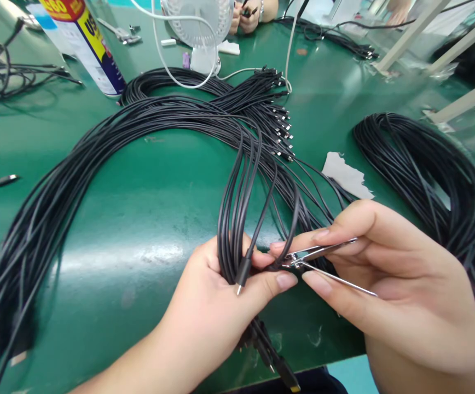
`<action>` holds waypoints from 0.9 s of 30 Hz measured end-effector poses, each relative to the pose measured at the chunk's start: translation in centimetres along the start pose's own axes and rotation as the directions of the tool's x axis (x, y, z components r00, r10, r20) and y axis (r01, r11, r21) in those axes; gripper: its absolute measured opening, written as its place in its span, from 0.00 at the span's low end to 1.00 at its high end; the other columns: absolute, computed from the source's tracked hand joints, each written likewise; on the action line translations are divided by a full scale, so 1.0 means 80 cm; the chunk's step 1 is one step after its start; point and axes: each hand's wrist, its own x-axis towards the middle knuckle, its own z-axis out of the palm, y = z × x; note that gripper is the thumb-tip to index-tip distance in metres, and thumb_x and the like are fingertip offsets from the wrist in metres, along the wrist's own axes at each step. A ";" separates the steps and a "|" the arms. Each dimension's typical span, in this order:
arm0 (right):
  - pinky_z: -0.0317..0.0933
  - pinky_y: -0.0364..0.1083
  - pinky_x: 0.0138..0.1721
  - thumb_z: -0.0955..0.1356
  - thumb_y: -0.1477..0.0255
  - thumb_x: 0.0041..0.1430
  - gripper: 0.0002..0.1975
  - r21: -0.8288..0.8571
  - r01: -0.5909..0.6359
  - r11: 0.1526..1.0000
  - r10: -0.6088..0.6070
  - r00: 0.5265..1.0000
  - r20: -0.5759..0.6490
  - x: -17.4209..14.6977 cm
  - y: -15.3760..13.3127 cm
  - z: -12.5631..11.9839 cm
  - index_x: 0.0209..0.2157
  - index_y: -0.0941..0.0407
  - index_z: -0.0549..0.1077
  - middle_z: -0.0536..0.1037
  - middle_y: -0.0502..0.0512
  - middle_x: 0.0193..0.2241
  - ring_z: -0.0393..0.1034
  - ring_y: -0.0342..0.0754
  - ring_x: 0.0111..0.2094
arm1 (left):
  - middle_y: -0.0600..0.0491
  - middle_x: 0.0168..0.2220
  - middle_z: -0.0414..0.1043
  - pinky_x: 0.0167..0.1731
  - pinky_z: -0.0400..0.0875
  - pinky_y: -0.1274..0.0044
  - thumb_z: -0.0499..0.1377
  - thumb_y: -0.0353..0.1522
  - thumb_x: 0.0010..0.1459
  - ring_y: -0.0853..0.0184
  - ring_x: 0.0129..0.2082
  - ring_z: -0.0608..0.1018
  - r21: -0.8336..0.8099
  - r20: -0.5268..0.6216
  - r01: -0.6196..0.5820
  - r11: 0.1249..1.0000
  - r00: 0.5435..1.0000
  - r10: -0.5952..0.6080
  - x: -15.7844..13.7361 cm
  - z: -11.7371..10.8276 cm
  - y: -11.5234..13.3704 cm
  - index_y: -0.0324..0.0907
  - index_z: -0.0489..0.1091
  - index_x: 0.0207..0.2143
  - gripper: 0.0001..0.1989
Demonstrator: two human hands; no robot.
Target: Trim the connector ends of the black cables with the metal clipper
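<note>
My left hand (221, 301) is closed round several black cables (233, 235). One cable's metal-tipped plug (243, 272) lies over the base of my thumb, and more connector ends (278, 364) hang below the hand. Between thumb and forefinger I pinch a cable end, partly hidden. My right hand (393, 273) grips a silver nail clipper (323, 250) with its lever raised. The clipper's jaws are at the cable end by my left thumb tip; whether they touch it I cannot tell.
A long cable bundle (110, 131) arcs across the green table (151, 197), and a coiled bundle (426, 175) lies right. Behind stand a spray can (87, 46) and a white fan (198, 22). Torn paper (346, 175) lies near my right hand. Another person's hands (248, 19) work at the back.
</note>
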 end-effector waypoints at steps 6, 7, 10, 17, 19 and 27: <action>0.80 0.46 0.37 0.74 0.78 0.57 0.10 -0.066 -0.018 0.998 0.016 0.999 -0.033 0.002 -0.003 -0.001 0.35 0.51 0.72 0.85 0.53 0.35 0.84 0.52 0.37 | 0.62 0.21 0.74 0.30 0.76 0.82 0.72 0.23 0.41 0.71 0.25 0.79 -0.004 -0.008 0.007 1.000 1.000 -0.007 0.000 0.001 -0.001 0.43 0.70 0.21 0.13; 0.80 0.45 0.36 0.74 0.78 0.56 0.10 -0.063 -0.020 0.998 0.019 0.999 -0.029 0.001 -0.003 -0.001 0.35 0.51 0.72 0.85 0.53 0.35 0.84 0.52 0.37 | 0.62 0.21 0.74 0.29 0.76 0.82 0.73 0.24 0.41 0.71 0.25 0.79 -0.004 -0.011 0.010 1.000 1.000 -0.010 0.001 0.001 -0.002 0.43 0.70 0.21 0.13; 0.80 0.45 0.35 0.74 0.78 0.57 0.10 -0.046 -0.026 0.999 0.025 1.000 -0.013 -0.001 -0.002 -0.001 0.34 0.51 0.72 0.85 0.52 0.35 0.84 0.53 0.38 | 0.62 0.21 0.74 0.28 0.75 0.83 0.73 0.25 0.41 0.72 0.25 0.79 0.004 -0.021 0.020 1.000 1.000 -0.020 0.002 0.001 -0.003 0.43 0.70 0.22 0.13; 0.79 0.41 0.34 0.74 0.80 0.56 0.11 -0.076 -0.024 0.997 0.022 0.999 -0.033 0.000 -0.006 -0.001 0.32 0.51 0.71 0.86 0.50 0.34 0.83 0.49 0.34 | 0.61 0.21 0.72 0.28 0.75 0.82 0.72 0.25 0.41 0.71 0.25 0.79 0.033 -0.020 -0.003 0.999 1.000 0.004 0.000 0.003 -0.002 0.43 0.70 0.21 0.13; 0.79 0.43 0.33 0.74 0.79 0.56 0.11 -0.071 -0.028 0.997 0.026 0.999 -0.033 0.000 -0.006 -0.001 0.32 0.51 0.71 0.86 0.51 0.34 0.84 0.50 0.35 | 0.61 0.20 0.72 0.27 0.74 0.82 0.72 0.25 0.41 0.71 0.24 0.78 0.050 -0.033 -0.004 0.999 0.999 0.005 0.000 0.003 -0.002 0.43 0.70 0.21 0.13; 0.79 0.44 0.36 0.74 0.74 0.59 0.08 0.039 -0.108 0.993 0.110 0.992 -0.054 0.002 -0.004 -0.005 0.32 0.51 0.71 0.86 0.52 0.36 0.84 0.51 0.36 | 0.61 0.22 0.73 0.25 0.71 0.83 0.74 0.28 0.41 0.73 0.23 0.74 0.122 -0.048 0.006 0.993 0.999 0.000 -0.001 0.000 -0.002 0.42 0.72 0.24 0.12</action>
